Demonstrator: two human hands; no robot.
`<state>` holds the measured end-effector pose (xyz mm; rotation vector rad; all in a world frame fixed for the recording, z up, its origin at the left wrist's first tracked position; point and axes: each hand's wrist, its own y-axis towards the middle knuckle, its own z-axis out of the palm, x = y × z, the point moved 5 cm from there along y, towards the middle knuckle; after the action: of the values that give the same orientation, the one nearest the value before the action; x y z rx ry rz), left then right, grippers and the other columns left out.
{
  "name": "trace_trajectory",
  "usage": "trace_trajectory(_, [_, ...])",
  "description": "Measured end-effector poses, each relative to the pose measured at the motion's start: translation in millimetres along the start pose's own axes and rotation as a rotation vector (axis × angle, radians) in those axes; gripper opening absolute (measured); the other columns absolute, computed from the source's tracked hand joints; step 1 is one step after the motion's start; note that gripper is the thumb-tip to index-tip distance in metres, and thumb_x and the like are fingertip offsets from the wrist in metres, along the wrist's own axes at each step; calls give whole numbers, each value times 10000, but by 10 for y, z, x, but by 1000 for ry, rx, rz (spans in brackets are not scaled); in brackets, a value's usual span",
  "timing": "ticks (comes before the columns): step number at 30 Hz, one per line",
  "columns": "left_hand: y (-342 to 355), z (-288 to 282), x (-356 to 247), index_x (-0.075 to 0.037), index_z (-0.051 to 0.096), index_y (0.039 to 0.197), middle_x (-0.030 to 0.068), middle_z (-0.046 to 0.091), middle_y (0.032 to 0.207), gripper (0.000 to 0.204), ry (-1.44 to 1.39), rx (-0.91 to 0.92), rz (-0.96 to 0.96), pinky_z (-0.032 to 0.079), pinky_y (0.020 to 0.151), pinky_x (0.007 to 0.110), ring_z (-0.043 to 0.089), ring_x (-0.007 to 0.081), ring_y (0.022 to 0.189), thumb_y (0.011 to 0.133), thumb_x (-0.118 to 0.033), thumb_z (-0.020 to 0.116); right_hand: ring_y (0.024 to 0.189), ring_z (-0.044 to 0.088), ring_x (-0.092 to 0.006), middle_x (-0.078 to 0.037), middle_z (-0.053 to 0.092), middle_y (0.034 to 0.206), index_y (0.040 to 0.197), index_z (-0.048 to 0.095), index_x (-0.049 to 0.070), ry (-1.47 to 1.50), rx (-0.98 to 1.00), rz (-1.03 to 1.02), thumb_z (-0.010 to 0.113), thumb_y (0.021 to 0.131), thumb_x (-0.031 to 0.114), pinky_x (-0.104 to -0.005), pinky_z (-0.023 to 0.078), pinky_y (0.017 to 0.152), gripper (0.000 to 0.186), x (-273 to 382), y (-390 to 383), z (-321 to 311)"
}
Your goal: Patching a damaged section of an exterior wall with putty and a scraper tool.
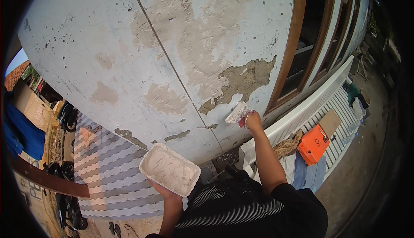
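My left hand (165,191) supports a white rectangular tub (194,182) from below. Pale, smeared filler (169,169) covers the inside of the tub. My right hand (253,121) grips the reddish handle of a putty knife (236,113), whose wide blade is coated with filler. The blade is at the white wall (101,35), just below a rough grey-brown bare patch (248,80); whether it touches the surface I cannot tell. Beige smoothed patches (207,35) spread above and to the left, and smaller chipped spots (177,135) lie low on the wall.
A thin cable (164,50) runs diagonally down the wall. Brown-framed windows (297,61) stand on the right. Below them, a white slatted bench (340,130) carries an orange bag (313,145), cardboard (330,123) and cloth. Striped floor tiles (116,164) extend left, with parked motorcycles (67,117) beyond.
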<state>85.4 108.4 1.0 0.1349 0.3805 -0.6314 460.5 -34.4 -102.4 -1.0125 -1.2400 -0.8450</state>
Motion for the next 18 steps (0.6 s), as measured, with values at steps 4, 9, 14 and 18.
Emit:
trace_trajectory(4, [10, 114, 2, -175, 383, 1380, 69, 411, 1398, 655, 7, 40, 17, 380, 993, 546, 431, 345, 1238, 885, -604, 378, 628, 585, -159, -82, 609, 772, 887, 588, -27, 243, 59, 120, 493, 857, 78, -299, 456, 540, 144, 35, -88, 57])
trace_trajectory(9, [-79, 89, 24, -176, 382, 1380, 70, 406, 1401, 660, 15, -3, 24, 371, 1001, 545, 423, 342, 1245, 882, -610, 380, 639, 592, -146, -85, 616, 804, 918, 583, -44, 496, 11, 182, 454, 886, 71, -281, 454, 538, 176, -6, 48, 153])
trace_trajectory(14, [-101, -3, -44, -175, 374, 1385, 72, 402, 1404, 661, 5, -15, 62, 366, 1006, 542, 416, 342, 1252, 885, -607, 379, 648, 580, -144, -61, 587, 800, 911, 573, -31, 664, 154, 249, 438, 914, 68, -272, 470, 542, 167, 305, -352, 320])
trace_trajectory(18, [-187, 37, -17, -176, 366, 1388, 72, 399, 1405, 664, 8, -7, 64, 374, 998, 544, 418, 343, 1250, 884, -607, 380, 736, 632, -167, -92, 630, 880, 976, 584, -40, 678, 204, 190, 466, 907, 75, -278, 512, 608, 179, -11, -207, 423])
